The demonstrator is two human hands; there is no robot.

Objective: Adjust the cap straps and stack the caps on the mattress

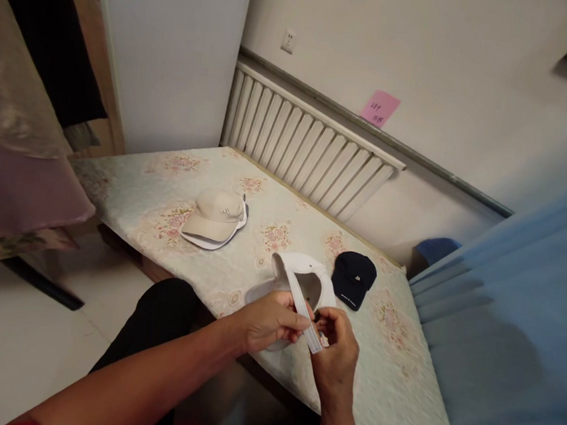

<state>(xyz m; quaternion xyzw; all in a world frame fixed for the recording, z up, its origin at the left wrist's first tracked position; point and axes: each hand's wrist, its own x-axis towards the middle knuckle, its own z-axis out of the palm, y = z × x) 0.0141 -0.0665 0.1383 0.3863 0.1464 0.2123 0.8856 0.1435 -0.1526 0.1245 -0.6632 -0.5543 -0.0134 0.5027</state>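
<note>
Above the near edge of the bed-like surface, I hold a white baseball cap [303, 264] with its back opening and strap facing me. My left hand [274, 321] pinches the white back strap between thumb and fingers. On the other side of the opening, my right hand [338, 349] has its fingers curled at the strap's end and the cap's rim; its fingertips are partly hidden. A dark navy cap [354, 278] lies just beyond my right hand. Farther left sits a beige cap [217, 210], stacked over a white one whose brim shows beneath.
A flowered cover [284, 206] spreads over the low surface. Behind it stand a white radiator [309, 145] and a wall with a pink note [380, 108]. A blue curtain [512, 325] hangs at the right. Clothes [24, 117] hang at the left.
</note>
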